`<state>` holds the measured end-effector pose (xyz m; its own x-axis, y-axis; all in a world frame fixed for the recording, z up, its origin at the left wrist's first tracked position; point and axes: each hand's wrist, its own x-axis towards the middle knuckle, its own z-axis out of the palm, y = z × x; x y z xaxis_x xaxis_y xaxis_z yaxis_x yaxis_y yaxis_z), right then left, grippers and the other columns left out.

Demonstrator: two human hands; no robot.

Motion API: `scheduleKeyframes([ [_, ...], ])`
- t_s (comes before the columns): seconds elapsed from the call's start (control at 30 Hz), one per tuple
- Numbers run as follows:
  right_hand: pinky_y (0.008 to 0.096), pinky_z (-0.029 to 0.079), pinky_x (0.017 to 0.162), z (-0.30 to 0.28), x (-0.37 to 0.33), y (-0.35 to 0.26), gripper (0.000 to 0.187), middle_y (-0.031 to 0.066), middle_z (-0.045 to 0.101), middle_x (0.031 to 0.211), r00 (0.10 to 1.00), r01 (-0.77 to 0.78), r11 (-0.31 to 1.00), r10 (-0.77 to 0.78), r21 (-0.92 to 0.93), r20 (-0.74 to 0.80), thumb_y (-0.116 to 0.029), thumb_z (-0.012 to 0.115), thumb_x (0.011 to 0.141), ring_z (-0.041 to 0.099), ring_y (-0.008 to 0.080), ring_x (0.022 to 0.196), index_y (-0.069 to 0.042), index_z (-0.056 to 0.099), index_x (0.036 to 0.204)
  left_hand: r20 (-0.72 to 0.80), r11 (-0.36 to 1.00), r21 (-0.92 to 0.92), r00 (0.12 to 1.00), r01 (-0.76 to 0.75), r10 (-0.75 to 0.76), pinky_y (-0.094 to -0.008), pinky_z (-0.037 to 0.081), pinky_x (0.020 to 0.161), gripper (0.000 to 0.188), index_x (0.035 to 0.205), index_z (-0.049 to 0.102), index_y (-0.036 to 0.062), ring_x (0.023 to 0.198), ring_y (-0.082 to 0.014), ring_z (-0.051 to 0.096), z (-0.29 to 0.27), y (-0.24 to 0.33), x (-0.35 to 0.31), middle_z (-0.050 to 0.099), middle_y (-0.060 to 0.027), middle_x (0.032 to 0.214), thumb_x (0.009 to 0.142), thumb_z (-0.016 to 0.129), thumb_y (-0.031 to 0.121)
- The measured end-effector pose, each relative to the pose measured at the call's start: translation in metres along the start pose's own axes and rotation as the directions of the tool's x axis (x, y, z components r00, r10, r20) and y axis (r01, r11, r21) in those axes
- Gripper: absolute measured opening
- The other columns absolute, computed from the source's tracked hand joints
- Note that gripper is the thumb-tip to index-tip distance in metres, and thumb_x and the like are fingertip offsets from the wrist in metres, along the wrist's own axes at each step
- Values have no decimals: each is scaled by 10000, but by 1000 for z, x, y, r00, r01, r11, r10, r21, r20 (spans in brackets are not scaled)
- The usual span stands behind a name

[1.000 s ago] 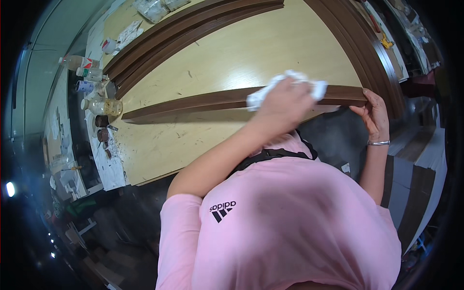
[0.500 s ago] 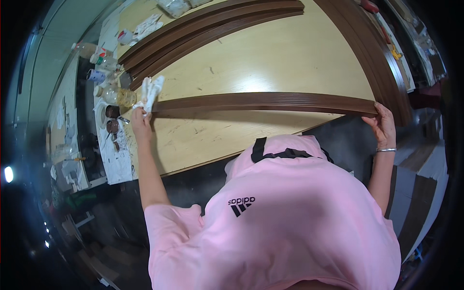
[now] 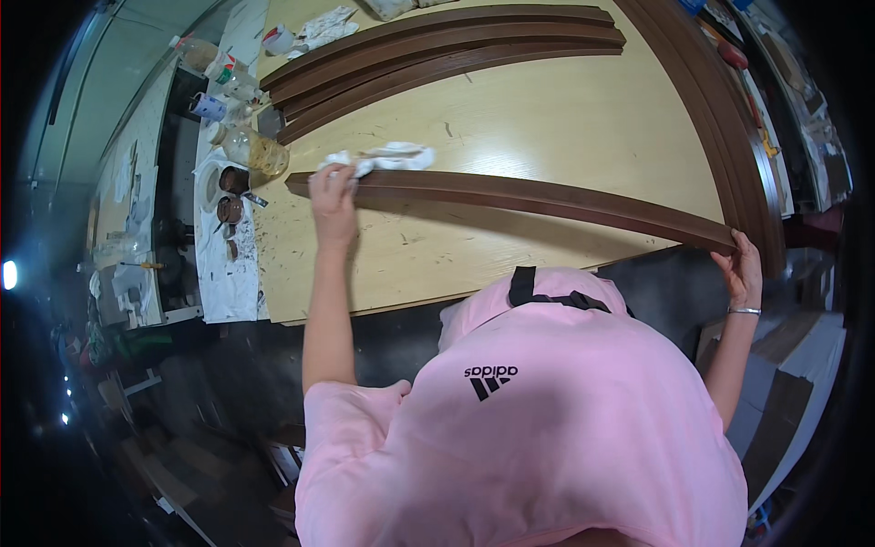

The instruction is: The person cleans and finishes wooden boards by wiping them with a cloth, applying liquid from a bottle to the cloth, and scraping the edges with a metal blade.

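A long brown wooden moulding strip runs across the pale tabletop in front of me. Near its left end my left hand is closed on a white cloth, pressing it to the strip; the loose part of the cloth is smeared by motion beyond the far edge. At the strip's right end, my right hand grips the tip between thumb and fingers, close to the table's near edge.
More brown strips lie along the far side, and others at the right. On the left stand plastic bottles, a printed cup and small jars of dark brown liquid. Another crumpled cloth lies far left.
My left hand has slid the cloth rightward from the strip's left tip. The strip now lies tilted differently, its right end nearer me. My right hand still holds that end.
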<state>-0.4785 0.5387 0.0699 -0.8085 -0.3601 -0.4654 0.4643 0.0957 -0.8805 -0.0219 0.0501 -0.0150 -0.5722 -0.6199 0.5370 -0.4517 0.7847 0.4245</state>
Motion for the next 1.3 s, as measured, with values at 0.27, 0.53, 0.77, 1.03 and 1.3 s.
scheduleKeyframes([
  [0.27,322,613,564,-4,11,8,172,94,624,914,999,31,999,-31,-10,20,-165,559,919,671,200,744,-4,594,971,52,913,256,938,319,-343,-377,442,880,275,1020,654,100,1029,-306,540,-51,-147,10,592,-90,1063,778,594,-17],
  [0.53,317,583,591,-13,0,7,193,84,620,951,992,-15,998,6,-67,-123,-196,565,905,645,178,789,-29,607,992,-3,941,338,999,35,-36,-418,405,953,399,1123,626,90,1087,-328,540,-22,-44,42,598,-106,1190,731,701,115],
  [0.77,448,583,683,40,-15,-16,207,118,622,925,991,92,995,-88,42,-103,-143,549,910,647,249,847,28,600,1014,398,959,-49,876,-278,274,-550,272,1041,645,1265,551,155,1200,-285,482,29,114,40,531,-90,1290,686,761,346],
  [1.03,410,602,656,48,-28,-46,190,105,637,865,966,247,960,-255,135,50,-90,528,886,666,205,723,24,631,997,696,986,-167,705,-25,136,-433,442,918,643,1181,582,62,982,-323,596,46,158,69,640,-136,1058,621,818,271],
  [1.3,399,554,835,50,-20,-53,213,116,650,987,882,408,834,-465,372,76,-80,560,888,655,220,932,15,592,1076,468,975,-158,858,-153,210,-429,465,669,369,885,559,15,747,-374,577,53,175,69,590,-166,810,624,773,163],
])
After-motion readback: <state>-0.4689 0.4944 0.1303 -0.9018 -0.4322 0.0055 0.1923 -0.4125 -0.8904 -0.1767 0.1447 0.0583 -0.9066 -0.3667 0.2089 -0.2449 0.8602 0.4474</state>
